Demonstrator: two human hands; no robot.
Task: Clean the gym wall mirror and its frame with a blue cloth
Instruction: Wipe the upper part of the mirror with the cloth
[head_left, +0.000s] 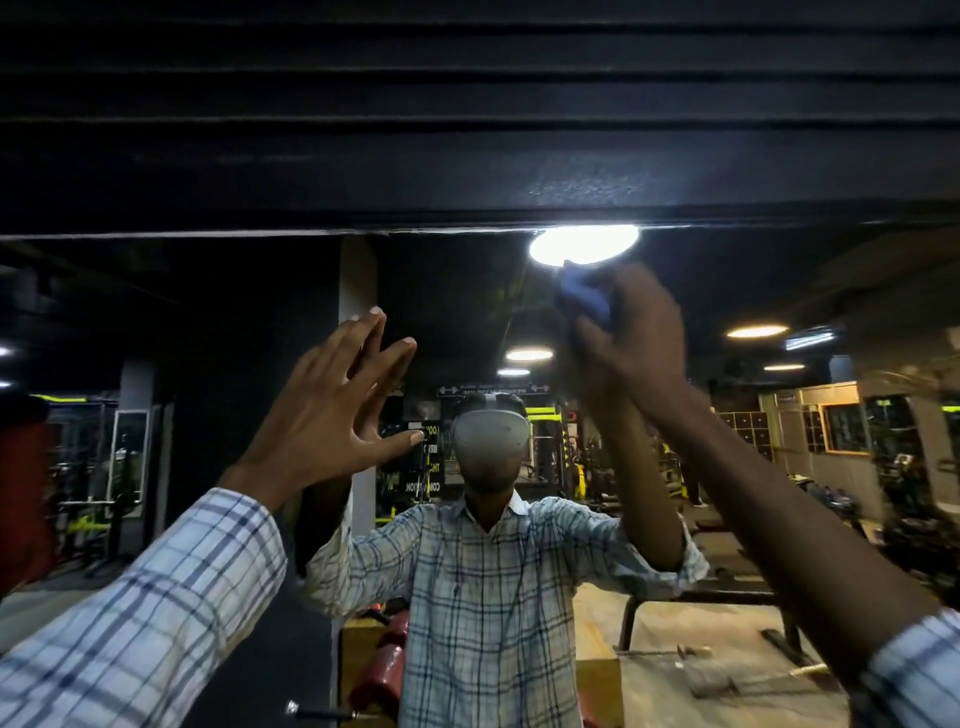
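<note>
- Mirror glass (208, 312) fills the lower part of the view, and its black frame (363, 171) runs as a wide dark band across the top.
- Right hand (634, 332) is raised high and blurred. Its fingers (587, 332) are curled and clamped on a bunched blue cloth (584, 296).
- Blue cloth lies against the upper glass, just below the frame's lower edge, touching the bottom of a bright reflected ceiling light (584, 244).
- Left hand (332, 410) is held up to the left of the cloth and well apart from it. Its fingers are straight and spread, holding nothing, and the fingertips meet their own reflection on the glass.
- Both arms wear a checked shirt; the left sleeve (156, 613) reaches the wrist.
- Reflected between the 2 hands is the person in the same shirt, wearing a grey headset (491, 434).
- Gym machines and red padded equipment (382, 660) show in the reflection behind.
</note>
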